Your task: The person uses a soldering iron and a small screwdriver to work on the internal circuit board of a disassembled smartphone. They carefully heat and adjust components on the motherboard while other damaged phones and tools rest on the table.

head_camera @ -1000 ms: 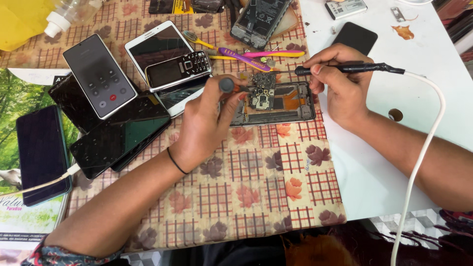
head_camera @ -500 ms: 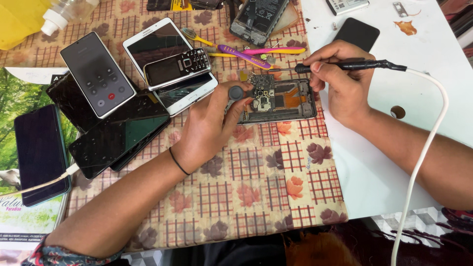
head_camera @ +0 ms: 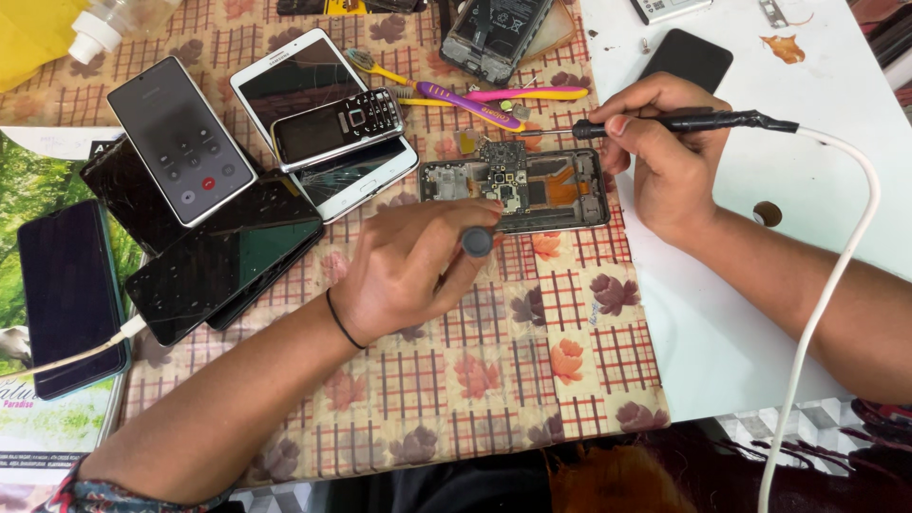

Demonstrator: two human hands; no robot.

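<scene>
An opened phone [head_camera: 551,188] lies on the checked cloth with its circuit board bare. My left hand [head_camera: 408,266] rests just in front of it, gripping a small tool with a round dark end [head_camera: 477,241] whose tip is hidden under my fingers. My right hand [head_camera: 665,161] holds a black soldering iron [head_camera: 703,122] level above the phone's far edge, tip pointing left. A white cord [head_camera: 836,285] runs from the iron down to the lower right.
Several phones lie at the left: a grey one [head_camera: 180,138], a white tablet [head_camera: 323,114] under a black keypad phone [head_camera: 337,125], and dark glass panels [head_camera: 218,256]. Toothbrushes [head_camera: 475,100] and another opened phone [head_camera: 494,38] sit behind. A white board [head_camera: 760,313] covers the right side.
My left hand has slid toward me, off the opened phone, bringing the round-ended tool with it. The right hand holds the iron in about the same place.
</scene>
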